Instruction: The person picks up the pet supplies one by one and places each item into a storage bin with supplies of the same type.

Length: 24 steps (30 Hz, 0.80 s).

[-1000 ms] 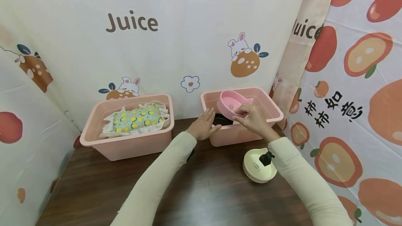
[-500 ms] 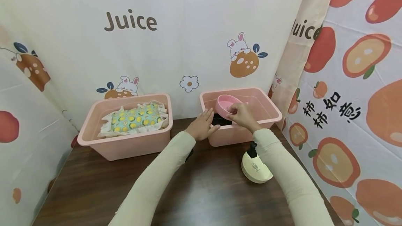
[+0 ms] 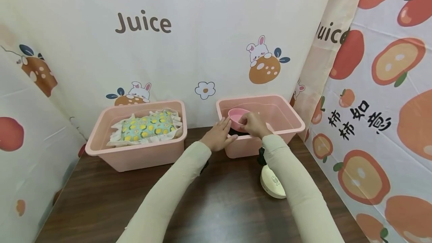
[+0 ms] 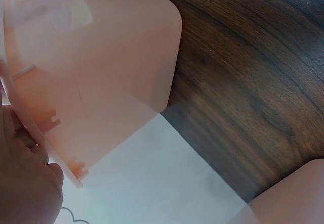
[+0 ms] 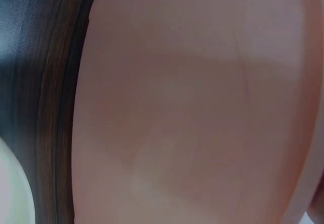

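Observation:
In the head view, my right hand [image 3: 254, 125] pinches the rim of a pink bowl [image 3: 236, 113] inside the right-hand pink plastic bin [image 3: 283, 138], near its left end. Below the bowl, a black item [image 3: 236, 132] shows only in part; its kind cannot be made out. My left hand [image 3: 216, 135] rests on the bin's left rim, fingers extended; in the left wrist view that hand [image 4: 30, 178] lies at the rim. A cream bowl [image 3: 271, 185] with a fish print stands on the table in front of the bin, partly covered by my right sleeve.
At the left, a second pink bin [image 3: 141, 157] holds a lemon-print cushion [image 3: 148, 126] with white frills. Both bins stand at the back of the dark wooden table [image 3: 216, 205]. Printed curtains [image 3: 202, 40] hang behind and at the sides.
My right hand has moved left and lowered the pink bowl deeper into the right bin, over the black item. The right forearm now hides more of the cream bowl. My left hand stays put.

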Tool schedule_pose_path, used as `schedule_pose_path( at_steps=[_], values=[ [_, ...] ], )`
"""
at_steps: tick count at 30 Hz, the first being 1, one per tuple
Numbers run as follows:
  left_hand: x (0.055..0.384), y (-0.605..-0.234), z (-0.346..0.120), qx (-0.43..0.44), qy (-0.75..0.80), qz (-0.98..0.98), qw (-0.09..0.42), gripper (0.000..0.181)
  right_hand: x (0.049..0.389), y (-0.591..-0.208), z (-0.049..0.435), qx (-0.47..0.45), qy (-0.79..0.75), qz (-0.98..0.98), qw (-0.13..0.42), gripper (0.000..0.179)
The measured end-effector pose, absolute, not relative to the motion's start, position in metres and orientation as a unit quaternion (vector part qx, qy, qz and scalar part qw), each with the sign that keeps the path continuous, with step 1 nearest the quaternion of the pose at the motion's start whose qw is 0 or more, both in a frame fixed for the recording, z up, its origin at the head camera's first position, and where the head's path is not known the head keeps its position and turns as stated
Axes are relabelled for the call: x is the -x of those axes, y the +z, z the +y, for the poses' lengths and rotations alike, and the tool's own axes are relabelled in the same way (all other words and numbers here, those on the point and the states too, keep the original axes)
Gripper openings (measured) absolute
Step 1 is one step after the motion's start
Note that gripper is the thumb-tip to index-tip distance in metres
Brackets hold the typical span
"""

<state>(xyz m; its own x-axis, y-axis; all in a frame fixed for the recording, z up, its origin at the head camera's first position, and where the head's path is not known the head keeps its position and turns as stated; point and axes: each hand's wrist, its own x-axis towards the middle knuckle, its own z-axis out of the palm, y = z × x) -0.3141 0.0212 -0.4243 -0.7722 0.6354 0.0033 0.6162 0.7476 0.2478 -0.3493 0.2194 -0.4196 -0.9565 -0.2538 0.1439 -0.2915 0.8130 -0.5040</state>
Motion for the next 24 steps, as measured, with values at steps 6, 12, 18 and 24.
schedule_pose_path(
  at_steps=[6,12,18,24],
  values=[
    [0.315,-0.425,0.021,-0.335,0.128,0.933,0.031,0.075,0.352,-0.422,0.216,-0.144,0.258,-0.955,0.010,0.002],
    [0.316,-0.428,0.022,-0.332,0.125,0.935,0.031,0.075,0.355,-0.423,0.214,-0.154,0.250,-0.956,-0.014,0.008],
    [0.319,-0.432,0.023,-0.327,0.120,0.937,0.036,0.077,0.359,-0.424,0.214,-0.167,0.220,-0.961,-0.020,0.006],
    [0.319,-0.431,0.023,-0.330,0.121,0.936,0.036,0.077,0.364,-0.426,0.212,-0.174,0.184,-0.967,-0.034,0.004]
  ],
)
